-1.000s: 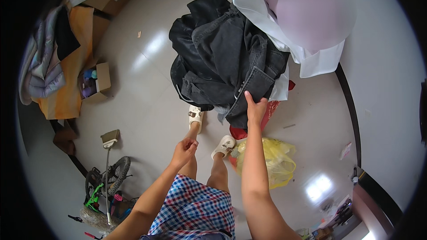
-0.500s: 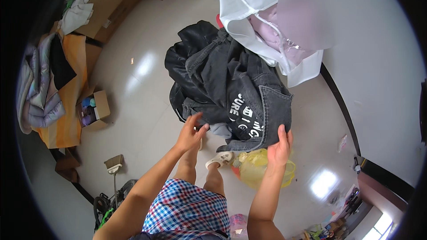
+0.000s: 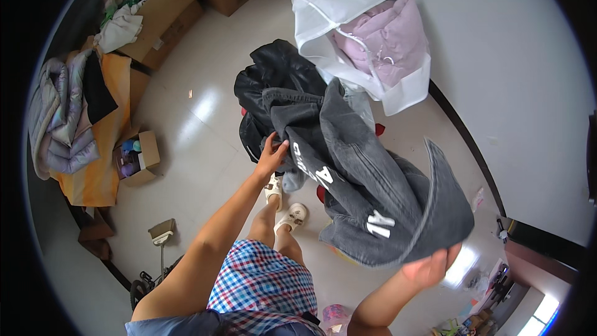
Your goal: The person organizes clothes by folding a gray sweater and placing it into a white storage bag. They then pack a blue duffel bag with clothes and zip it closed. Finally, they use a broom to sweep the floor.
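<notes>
Your right hand (image 3: 430,269) and left hand (image 3: 272,157), fingers grasping the gray denim garment (image 3: 373,177), could drag black clothing (image 3: 280,65) along by tugging.

The denim garment (image 3: 373,168) is dark grey — its lettering (image 3: 380,219) white.
</notes>
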The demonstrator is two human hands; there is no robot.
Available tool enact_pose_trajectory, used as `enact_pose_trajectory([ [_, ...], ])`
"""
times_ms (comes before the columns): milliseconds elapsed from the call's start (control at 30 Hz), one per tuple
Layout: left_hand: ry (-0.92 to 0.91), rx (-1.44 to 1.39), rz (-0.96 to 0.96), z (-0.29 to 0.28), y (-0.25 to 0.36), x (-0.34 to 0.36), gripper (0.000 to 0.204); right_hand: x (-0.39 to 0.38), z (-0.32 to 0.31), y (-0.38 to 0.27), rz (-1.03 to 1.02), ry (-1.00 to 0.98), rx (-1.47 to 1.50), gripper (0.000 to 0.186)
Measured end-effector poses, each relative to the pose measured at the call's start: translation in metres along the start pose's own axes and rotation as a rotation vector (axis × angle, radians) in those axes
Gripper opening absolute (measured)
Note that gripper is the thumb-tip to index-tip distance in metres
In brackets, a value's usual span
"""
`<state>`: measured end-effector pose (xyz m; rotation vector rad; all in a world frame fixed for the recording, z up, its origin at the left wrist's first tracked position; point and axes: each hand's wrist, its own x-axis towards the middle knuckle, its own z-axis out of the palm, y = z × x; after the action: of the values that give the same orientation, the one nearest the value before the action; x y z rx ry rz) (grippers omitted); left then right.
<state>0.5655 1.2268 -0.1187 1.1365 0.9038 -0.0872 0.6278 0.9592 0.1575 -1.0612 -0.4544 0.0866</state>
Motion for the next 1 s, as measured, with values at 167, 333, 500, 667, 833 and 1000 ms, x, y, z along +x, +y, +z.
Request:
enact_pose_trajectory([
  [167,0.059,-0.073,-0.114,-0.002,-0.011,-0.073,0.069,0.034,0.03,-0.046,0.109,0.04,-0.137,0.059],
  [333,-0.021,-0.149,-0.134,-0.033,-0.022,-0.11,0.05,0.049,0.026,-0.159,-0.316,0.154,-0.325,0.033],
  [500,0.091,-0.072,-0.201,-0.071,-0.039,-0.191,0.023,-0.05,0.006,-0.165,0.26,0.223,-0.099,0.048],
  [667,0.146,-0.029,-0.163,-0.109,-0.029,-0.254,0.021,-0.025,-0.013,-0.242,0.571,0.367,-0.689,0.05],
  [833,0.092,-0.006,-0.128,-0.086,-0.016,-0.248,0.021,-0.041,-0.005,-0.317,-0.043,0.683,-0.44,0.038],
  [1000,0.056,-0.032,-0.146,-0.089,-0.016,-0.266,0.022,-0.157,-0.072,-0.233,1.058,-0.094,-1.34,0.03],
])
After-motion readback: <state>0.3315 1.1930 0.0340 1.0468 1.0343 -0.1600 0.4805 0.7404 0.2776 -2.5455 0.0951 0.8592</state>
